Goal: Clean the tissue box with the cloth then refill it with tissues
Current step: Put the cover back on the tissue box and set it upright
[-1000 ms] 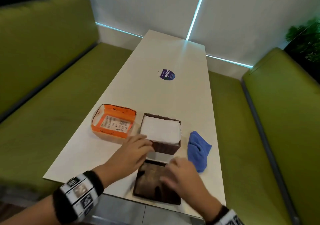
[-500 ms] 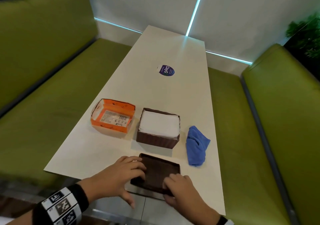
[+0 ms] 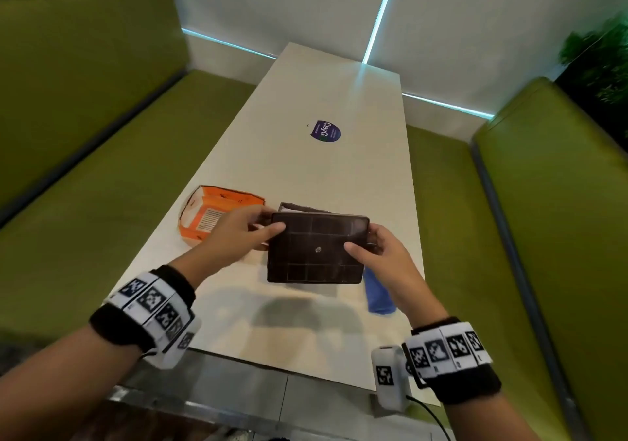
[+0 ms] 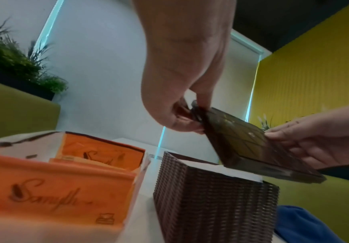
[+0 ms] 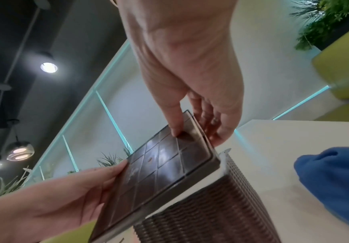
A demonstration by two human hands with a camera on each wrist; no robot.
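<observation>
Black wristbands (image 3: 125, 325) carry white square-coded tags (image 3: 441, 350), cabled.

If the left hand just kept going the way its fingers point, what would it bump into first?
The left hand already pinches the brown lid by its left edge, fingers pointing right across it. Going on, it would probably meet the right hand gripping the opposite edge, though depth is hard to judge.

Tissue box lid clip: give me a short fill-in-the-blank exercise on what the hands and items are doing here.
1. The brown lid is held by ____ hands.
2. The woven tissue box under the lid is filled with ____ tissues.
3. The cloth lying on the table is ____ in colour.
4. The empty carton left of the box is ____.

Missing words: both; white; blue; orange
</observation>
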